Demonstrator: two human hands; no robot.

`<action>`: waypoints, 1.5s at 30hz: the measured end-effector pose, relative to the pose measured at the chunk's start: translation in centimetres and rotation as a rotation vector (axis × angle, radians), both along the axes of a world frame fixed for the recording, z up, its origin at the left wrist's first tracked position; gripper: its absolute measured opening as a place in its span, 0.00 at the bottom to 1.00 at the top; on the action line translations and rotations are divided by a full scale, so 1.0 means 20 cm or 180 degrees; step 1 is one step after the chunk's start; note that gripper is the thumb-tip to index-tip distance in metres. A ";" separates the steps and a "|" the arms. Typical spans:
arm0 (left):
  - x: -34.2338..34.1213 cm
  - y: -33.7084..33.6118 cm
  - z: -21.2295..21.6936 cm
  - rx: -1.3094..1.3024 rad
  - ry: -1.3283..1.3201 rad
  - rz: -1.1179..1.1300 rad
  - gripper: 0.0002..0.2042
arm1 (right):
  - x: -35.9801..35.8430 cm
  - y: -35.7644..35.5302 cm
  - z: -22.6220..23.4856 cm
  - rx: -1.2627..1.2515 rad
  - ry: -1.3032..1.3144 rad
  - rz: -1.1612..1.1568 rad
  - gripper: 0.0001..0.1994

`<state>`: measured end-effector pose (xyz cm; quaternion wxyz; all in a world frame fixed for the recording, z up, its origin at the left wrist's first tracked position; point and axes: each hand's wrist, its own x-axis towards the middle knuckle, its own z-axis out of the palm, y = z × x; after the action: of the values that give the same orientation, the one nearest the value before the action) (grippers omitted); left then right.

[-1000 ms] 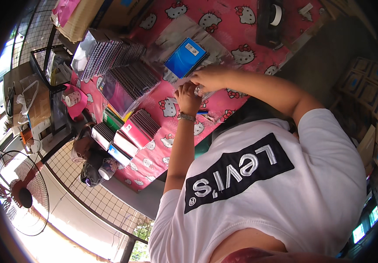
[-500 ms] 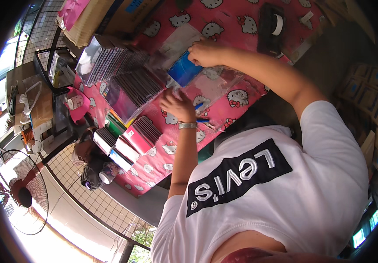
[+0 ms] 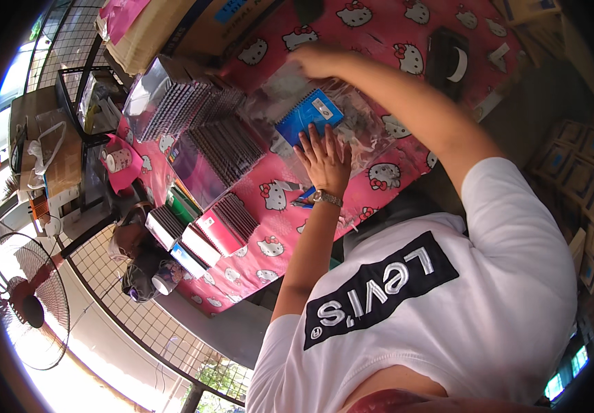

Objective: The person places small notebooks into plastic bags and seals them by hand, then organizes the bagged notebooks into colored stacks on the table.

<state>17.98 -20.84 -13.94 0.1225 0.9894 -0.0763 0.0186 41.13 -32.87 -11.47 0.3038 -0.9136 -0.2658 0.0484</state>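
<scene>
A blue spiral notebook [image 3: 309,115] with a white label lies on clear plastic sheets or bags [image 3: 362,131] on the table. My left hand [image 3: 326,162], with a watch at its wrist, rests flat with fingers spread, their tips over the notebook's near edge. My right hand [image 3: 313,60] reaches beyond the notebook to the far side of the plastic. Its fingers are blurred, and I cannot make out whether they hold anything. Blue pens [image 3: 305,197] lie beside my left wrist.
Left of the notebook stand rows of spiral notebooks [image 3: 224,151] in clear plastic. Nearer are pink-covered notebooks [image 3: 222,233]. A black tape dispenser [image 3: 448,58] sits at the far right of the pink patterned table [image 3: 386,175]. Cardboard boxes [image 3: 204,31] stand behind; a fan [image 3: 32,310] is at left.
My right hand has left the notebook and moved away toward the far side. My left hand has moved right onto the notebook, where a white label now shows.
</scene>
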 end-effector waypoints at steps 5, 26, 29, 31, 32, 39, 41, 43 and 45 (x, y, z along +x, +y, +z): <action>0.04 -0.02 0.06 0.0052 0.0001 -0.0097 0.34 | 0.04 0.17 -0.21 -0.1115 -0.0686 0.0321 0.08; 0.46 0.14 0.20 0.0310 -0.1555 0.0095 0.22 | -0.50 0.06 0.14 -0.0946 -0.1989 0.0202 0.07; 0.59 0.20 0.18 0.0735 -0.0552 -0.0644 0.23 | -0.63 0.05 -0.05 -0.0827 -0.2350 -0.0285 0.07; 0.74 0.22 0.22 0.1135 0.0221 -0.1089 0.15 | -0.67 0.02 -0.11 -0.0830 -0.2474 -0.0503 0.06; 0.83 0.36 0.21 0.1128 0.0609 -0.1332 0.14 | -0.68 0.07 -0.10 -0.0797 -0.2558 -0.0529 0.06; 0.94 0.16 0.36 -0.0103 -0.0771 0.0705 0.13 | -0.68 0.05 -0.10 -0.1126 -0.2843 -0.0646 0.07; 0.79 0.21 0.31 -0.0475 -0.0645 -0.0138 0.13 | -0.68 0.07 -0.08 -0.1124 -0.2618 -0.0540 0.06; 0.62 0.31 0.26 -0.0207 -0.0391 -0.0545 0.12 | -0.68 0.10 -0.09 -0.0937 -0.2444 -0.0438 0.05; 0.47 0.41 0.28 0.0649 -0.0109 -0.0590 0.14 | -0.67 0.11 -0.08 -0.0847 -0.2740 -0.0504 0.03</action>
<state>27.30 -12.61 -8.42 0.0212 0.9849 -0.1710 0.0163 27.80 -30.72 -13.10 0.0484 -0.8992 -0.2887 -0.3253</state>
